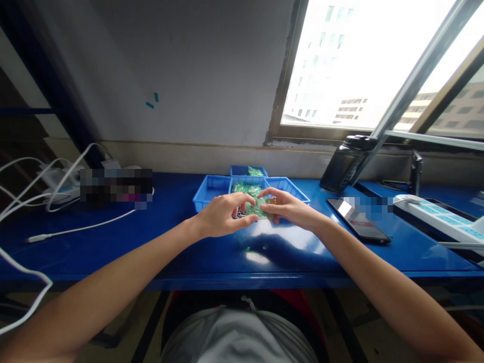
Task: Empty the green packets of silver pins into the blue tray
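Observation:
A translucent green plastic bag (257, 207) is between my two hands, in front of the blue bins. My right hand (291, 207) holds the bag's right side with bent fingers; its lower fingers are partly hidden. My left hand (221, 214) is at the bag's left side, thumb and forefinger curved and apart. Small black-and-white pieces (239, 213) show under the left fingers, too small to name. Behind my hands, more green bags (245, 189) lie in the middle bin. A left blue bin (212, 189) and a right blue bin (289, 189) flank it.
Another blue bin (236, 171) at the back holds a green packet (255, 172). To the right are a black bottle (344, 164), a phone (357, 219) and a white power strip (442, 217). White cables (94, 230) run across the left of the blue table (170, 252).

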Available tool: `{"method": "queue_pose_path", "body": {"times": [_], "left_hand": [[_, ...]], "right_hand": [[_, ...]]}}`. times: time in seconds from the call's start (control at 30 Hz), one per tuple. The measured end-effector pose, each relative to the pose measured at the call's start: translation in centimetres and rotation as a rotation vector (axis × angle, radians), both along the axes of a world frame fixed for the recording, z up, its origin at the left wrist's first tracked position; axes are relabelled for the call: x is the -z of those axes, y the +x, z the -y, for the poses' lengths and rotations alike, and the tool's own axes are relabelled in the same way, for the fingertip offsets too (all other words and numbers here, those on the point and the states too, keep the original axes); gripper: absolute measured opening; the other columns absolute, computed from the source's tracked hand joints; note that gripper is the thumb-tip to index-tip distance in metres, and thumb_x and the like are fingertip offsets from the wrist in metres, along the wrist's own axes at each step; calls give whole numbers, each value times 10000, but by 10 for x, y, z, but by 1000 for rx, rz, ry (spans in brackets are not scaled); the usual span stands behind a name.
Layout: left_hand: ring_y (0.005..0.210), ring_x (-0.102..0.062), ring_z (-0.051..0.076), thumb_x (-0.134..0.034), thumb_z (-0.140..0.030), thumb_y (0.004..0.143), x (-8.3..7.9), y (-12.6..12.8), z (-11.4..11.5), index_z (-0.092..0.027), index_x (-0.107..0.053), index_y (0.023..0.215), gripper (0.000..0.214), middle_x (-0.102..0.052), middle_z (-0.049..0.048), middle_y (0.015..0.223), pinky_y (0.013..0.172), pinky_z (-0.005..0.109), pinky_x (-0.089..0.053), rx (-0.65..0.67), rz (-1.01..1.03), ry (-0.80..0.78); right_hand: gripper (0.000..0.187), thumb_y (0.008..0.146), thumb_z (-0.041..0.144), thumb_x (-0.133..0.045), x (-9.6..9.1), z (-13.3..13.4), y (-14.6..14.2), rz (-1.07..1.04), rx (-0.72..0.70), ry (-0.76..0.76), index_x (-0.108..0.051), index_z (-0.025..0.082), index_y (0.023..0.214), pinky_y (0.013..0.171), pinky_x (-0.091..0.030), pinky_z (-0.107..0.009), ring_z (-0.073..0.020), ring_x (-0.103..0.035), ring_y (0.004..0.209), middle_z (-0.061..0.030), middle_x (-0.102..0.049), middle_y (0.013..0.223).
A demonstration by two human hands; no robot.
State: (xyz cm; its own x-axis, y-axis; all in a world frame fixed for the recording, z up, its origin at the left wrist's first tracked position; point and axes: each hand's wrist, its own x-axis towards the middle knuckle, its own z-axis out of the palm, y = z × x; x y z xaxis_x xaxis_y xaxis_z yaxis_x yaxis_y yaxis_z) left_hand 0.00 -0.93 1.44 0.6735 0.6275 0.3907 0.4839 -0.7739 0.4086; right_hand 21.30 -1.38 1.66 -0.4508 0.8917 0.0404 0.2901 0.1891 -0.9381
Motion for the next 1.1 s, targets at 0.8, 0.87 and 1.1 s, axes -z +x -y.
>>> {"method": "queue_pose_path", "body": {"times": [0.8, 0.87, 1.1], "left_hand": [[514, -566, 115, -594, -361, 777, 7, 7, -11, -148, -534, 1014, 325, -568, -20, 652, 427, 206, -422, 53, 191, -615], [534, -574, 122, -589, -368, 778, 6, 6, -10, -149, -536, 1004, 319, -566, -16, 662, 440, 210, -428, 58, 179, -606], [534, -567, 112, -551, -391, 802, 7, 6, -10, -168, -519, 1023, 315, -566, -10, 715, 452, 204, -420, 67, 181, -584]], "right_hand": [[397, 744, 408, -641, 9, -6, 3, 105, -103, 61, -484, 172, 1022, 473, -408, -199, -93, -513, 571, 37, -528, 635], [395, 746, 396, -642, 9, -6, 3, 122, -111, 49, -492, 167, 1032, 479, -412, -204, -99, -520, 577, 35, -530, 623], [412, 711, 378, -676, 9, -7, 2, 127, -83, 73, -507, 171, 1025, 483, -409, -210, -109, -537, 590, 19, -562, 653]]}}
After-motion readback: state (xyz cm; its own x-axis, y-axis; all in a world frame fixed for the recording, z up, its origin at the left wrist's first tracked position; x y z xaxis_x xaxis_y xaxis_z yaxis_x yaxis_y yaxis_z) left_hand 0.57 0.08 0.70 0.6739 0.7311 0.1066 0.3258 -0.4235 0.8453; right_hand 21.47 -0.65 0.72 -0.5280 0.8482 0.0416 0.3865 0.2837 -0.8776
